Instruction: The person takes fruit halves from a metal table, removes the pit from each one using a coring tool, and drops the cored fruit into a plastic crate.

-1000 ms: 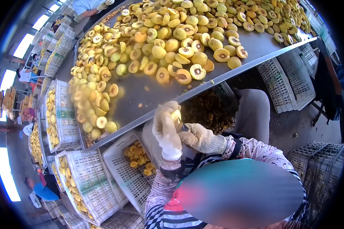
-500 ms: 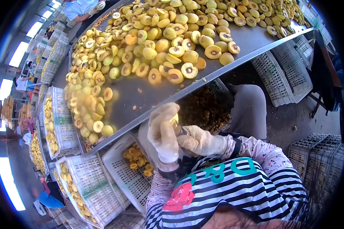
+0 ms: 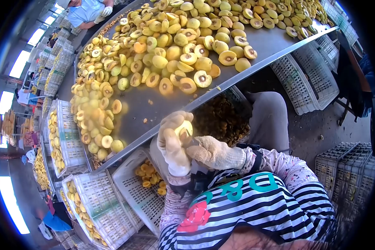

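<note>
fruit half (image 3: 185,127) sits in the left hand (image 3: 173,137), above the lap and near the metal edge of the table (image 3: 133,110). it is pale yellow, its lighter border catching the light, with a dull brownish patch in the middle of the visible side; whether that is a stone or a hollow is too small to tell. fingers hide its lower part. the left hand, in a pale glove, curls around the piece and grips it. the right hand (image 3: 214,153), gloved in off-white too, has its fingers bent close against the left hand, just beside the fruit half; a small dark bit shows between the two, but i cannot tell what it is or whether the right fingers grasp it.

on the table lies a wide heap of fruit (image 3: 166,58), yellow to greenish, many pieces showing brown centres ringed by creamy flesh, one more orange than the rest. under the table edge lies a mass of dark brown bits (image 3: 223,121). beside the left forearm, a white crate (image 3: 127,177) holds yellow-orange pieces (image 3: 149,174).
</note>
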`<state>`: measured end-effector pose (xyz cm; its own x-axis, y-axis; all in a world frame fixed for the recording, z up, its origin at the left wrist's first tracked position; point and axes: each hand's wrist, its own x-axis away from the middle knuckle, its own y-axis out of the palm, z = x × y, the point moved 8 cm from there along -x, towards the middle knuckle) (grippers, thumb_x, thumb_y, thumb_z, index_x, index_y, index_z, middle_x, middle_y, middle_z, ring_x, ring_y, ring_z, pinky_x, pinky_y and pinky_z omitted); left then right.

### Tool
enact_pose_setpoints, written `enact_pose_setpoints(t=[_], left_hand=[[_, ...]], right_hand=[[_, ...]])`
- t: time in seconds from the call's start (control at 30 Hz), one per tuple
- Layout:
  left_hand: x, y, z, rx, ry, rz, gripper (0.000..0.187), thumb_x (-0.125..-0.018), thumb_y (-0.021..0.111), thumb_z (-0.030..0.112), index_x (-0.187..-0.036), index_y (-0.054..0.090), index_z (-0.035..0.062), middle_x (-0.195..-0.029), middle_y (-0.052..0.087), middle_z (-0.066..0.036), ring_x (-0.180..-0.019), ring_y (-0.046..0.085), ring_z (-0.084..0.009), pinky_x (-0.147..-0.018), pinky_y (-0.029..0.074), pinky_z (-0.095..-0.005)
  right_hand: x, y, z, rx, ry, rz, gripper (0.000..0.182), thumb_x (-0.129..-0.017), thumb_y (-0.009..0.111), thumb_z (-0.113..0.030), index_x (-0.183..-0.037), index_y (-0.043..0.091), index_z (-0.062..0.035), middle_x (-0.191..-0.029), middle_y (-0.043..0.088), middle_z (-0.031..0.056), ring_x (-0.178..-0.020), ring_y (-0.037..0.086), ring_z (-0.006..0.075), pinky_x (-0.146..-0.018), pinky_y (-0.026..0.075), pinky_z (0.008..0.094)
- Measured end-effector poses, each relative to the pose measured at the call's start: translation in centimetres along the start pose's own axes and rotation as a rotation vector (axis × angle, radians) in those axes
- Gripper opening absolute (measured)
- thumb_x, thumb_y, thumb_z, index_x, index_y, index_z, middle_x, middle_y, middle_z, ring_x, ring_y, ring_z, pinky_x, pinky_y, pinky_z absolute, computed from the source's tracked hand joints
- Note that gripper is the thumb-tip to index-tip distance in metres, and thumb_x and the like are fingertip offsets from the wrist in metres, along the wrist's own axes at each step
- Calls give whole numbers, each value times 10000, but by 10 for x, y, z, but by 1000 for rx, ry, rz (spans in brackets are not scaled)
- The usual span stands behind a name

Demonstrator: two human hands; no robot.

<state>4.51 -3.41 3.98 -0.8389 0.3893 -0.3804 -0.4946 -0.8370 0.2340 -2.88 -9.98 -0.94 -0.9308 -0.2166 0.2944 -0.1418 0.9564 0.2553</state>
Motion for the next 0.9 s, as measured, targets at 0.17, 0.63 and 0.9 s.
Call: enact_pose_setpoints(t=[0.17, 0.63, 0.9], left_hand=[[-1, 18, 37, -539, 319, -44, 405, -1048, 455, 336, -1006, 661, -10, -1123, 645, -175, -1017, 636, -277, -892, 521, -406], [-7, 12, -28, 508, -446, -483, 327, -926, 672, 276, -837, 698, -37, -892, 690, -162, -822, 676, -277, -763, 550, -405], [-1, 23, -53, 934, -498, -605, 326, -971, 606, 295, -845, 698, 9, -838, 671, -153, -786, 672, -286, -971, 516, -491]], right_hand=[[-10, -9, 17, 6, -200, -31, 354, -1017, 563, -379, -1046, 641, -35, -738, 626, 38, -673, 564, 146, -625, 476, 312], [16, 26, 31, -442, 209, -208, 444, -1034, 528, -427, -713, 470, -126, -549, 403, -25, -396, 335, 93, -371, 297, 252], [19, 42, 31, -866, 229, -402, 415, -1038, 477, -520, -858, 461, -146, -545, 366, -48, -417, 315, 69, -392, 331, 244]])
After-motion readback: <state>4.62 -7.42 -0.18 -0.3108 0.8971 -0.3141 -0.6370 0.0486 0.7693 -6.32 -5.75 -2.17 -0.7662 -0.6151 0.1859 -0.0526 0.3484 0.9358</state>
